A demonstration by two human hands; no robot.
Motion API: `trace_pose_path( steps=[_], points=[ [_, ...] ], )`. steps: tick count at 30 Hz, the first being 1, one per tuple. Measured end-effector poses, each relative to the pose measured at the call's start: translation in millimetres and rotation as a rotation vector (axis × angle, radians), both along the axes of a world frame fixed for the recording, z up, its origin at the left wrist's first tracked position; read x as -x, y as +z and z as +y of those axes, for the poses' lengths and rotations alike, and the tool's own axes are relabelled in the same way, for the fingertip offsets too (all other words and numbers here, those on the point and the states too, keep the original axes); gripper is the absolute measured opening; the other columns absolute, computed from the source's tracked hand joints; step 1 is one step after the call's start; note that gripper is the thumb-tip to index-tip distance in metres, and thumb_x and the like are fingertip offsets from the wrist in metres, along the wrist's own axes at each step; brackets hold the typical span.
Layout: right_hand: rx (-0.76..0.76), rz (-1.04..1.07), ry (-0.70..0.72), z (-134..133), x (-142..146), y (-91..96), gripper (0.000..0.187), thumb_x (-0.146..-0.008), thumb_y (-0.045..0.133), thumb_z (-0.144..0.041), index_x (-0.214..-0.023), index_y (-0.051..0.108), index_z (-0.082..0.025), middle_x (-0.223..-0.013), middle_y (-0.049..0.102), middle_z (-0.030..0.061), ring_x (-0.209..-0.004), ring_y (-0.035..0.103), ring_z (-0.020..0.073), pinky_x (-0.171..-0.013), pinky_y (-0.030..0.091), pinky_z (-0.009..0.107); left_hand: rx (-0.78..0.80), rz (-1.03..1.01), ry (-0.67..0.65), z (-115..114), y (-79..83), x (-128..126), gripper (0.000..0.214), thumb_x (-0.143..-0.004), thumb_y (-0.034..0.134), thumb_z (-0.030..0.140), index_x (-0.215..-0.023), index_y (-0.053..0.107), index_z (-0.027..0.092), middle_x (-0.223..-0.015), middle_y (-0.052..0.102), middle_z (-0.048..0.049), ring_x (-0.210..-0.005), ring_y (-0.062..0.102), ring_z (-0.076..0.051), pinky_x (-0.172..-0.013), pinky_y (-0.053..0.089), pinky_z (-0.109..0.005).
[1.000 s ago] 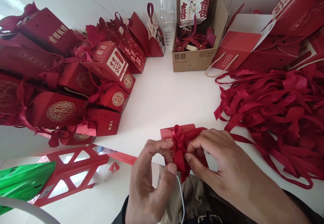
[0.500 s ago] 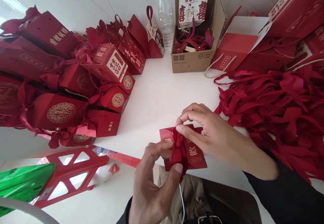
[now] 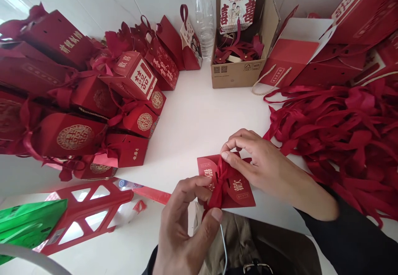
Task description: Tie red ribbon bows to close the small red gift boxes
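A red gift box with gold lettering lies at the table's front edge, its top facing me. Across that top runs a red ribbon, tied into a bow at the middle. My left hand pinches the bow's near loop between thumb and fingers. On the far side, my right hand has its thumb and forefinger closed on the upper loop. Part of the box's left half is hidden behind my left fingers.
Finished red boxes with bows are stacked at the left. A heap of red ribbons lies at the right. A cardboard box, a clear bottle and an open red box stand at the back. A red stool is below left.
My hands have drawn apart a little, the left toward me and the right slightly rightward. The bow looks flatter and tighter, and more of the box top shows.
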State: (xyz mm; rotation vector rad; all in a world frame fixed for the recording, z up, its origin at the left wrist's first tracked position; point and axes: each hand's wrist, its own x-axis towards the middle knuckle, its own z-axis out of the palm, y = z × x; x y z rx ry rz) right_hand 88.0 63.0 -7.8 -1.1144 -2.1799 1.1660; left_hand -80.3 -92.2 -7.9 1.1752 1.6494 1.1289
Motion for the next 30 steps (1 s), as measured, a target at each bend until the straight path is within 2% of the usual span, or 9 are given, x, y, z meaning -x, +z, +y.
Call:
trace_pose_path(
  steps=[6,10,14,16,19,21,26,28,30],
  points=[
    [0.026,0.019,-0.028,-1.9,-0.8,-1.2,0.019,-0.102,0.056,-0.032,-0.090,0.068,-0.025,-0.106,0.069,0.0046,-0.101,0.067,0.0223,-0.074,0.055,0.035,0.001,-0.018,0.003,-0.5,1.0,0.7,0.031,-0.097,0.070,0.028,-0.126,0.061,0.036,-0.092,0.067,0.0006,-0.088,0.064,-0.016,-0.083,0.055,-0.028],
    [0.022,0.054,-0.128,-2.4,-11.3,6.6,0.026,-0.106,0.049,-0.042,-0.109,0.072,-0.030,-0.114,0.074,0.0038,-0.106,0.069,0.0229,-0.069,0.054,0.033,-0.089,0.048,0.068,4.8,4.5,1.1,0.020,-0.101,0.064,0.029,-0.121,0.065,0.035,-0.103,0.066,-0.0006,-0.099,0.062,-0.017,-0.089,0.053,-0.027],
    [-0.057,0.022,-0.265,-14.0,-25.9,16.2,0.023,-0.105,0.053,-0.046,-0.100,0.068,-0.030,-0.093,0.074,0.0016,-0.085,0.069,0.0222,-0.055,0.048,0.031,-0.101,0.106,0.182,8.9,3.9,2.9,0.014,-0.104,0.059,0.031,-0.114,0.069,0.034,-0.108,0.066,-0.0006,-0.103,0.060,-0.017,-0.086,0.050,-0.026],
    [-0.128,0.006,-0.213,-26.9,-29.6,18.5,0.020,-0.103,0.058,-0.045,-0.091,0.063,-0.029,-0.086,0.070,-0.0003,-0.082,0.067,0.0218,-0.062,0.049,0.033,-0.071,0.119,0.198,11.8,0.2,3.2,0.013,-0.106,0.057,0.029,-0.110,0.069,0.033,-0.105,0.067,0.0005,-0.100,0.061,-0.016,-0.082,0.050,-0.025],
    [-0.189,-0.013,-0.024,-47.8,-29.9,16.9,0.016,-0.102,0.062,-0.037,-0.089,0.058,-0.029,-0.086,0.067,-0.0021,-0.084,0.064,0.0208,-0.076,0.050,0.037,-0.091,0.162,0.164,18.0,-6.2,2.8,0.014,-0.105,0.058,0.024,-0.110,0.068,0.032,-0.102,0.067,0.0010,-0.097,0.061,-0.015,-0.082,0.050,-0.027],
    [-0.186,-0.023,0.023,-55.2,-28.1,14.0,0.012,-0.103,0.060,-0.032,-0.091,0.057,-0.028,-0.087,0.067,-0.0023,-0.083,0.064,0.0199,-0.075,0.050,0.037,-0.115,0.199,0.139,21.9,-7.7,2.3,0.016,-0.105,0.057,0.022,-0.112,0.067,0.031,-0.102,0.067,0.0010,-0.096,0.061,-0.015,-0.083,0.050,-0.029],
    [-0.182,-0.047,-0.170,-36.8,-19.0,7.1,0.017,-0.107,0.052,-0.039,-0.113,0.064,-0.029,-0.108,0.070,0.0027,-0.103,0.064,0.0236,-0.085,0.051,0.040,-0.170,0.293,0.085,19.2,2.4,-0.6,0.011,-0.105,0.052,0.033,-0.103,0.061,0.027,-0.094,0.058,0.0000,-0.088,0.056,-0.017,-0.076,0.049,-0.030],
    [-0.151,-0.028,-0.178,-23.5,-12.9,4.7,0.024,-0.105,0.054,-0.044,-0.119,0.066,-0.029,-0.116,0.069,0.0042,-0.113,0.062,0.0255,-0.085,0.052,0.040,-0.175,0.363,0.037,14.3,6.0,-3.2,0.014,-0.100,0.059,0.039,-0.102,0.057,0.026,-0.096,0.055,-0.0011,-0.089,0.055,-0.019,-0.075,0.048,-0.030],
    [-0.078,0.000,-0.135,-13.8,-6.8,2.6,0.020,-0.103,0.058,-0.044,-0.113,0.068,-0.030,-0.116,0.068,0.0036,-0.114,0.061,0.0252,-0.080,0.054,0.037,-0.151,0.424,0.004,10.6,6.3,-5.8,0.015,-0.095,0.066,0.035,-0.102,0.057,0.025,-0.098,0.055,-0.0013,-0.089,0.055,-0.018,-0.075,0.049,-0.030]
  ],
)
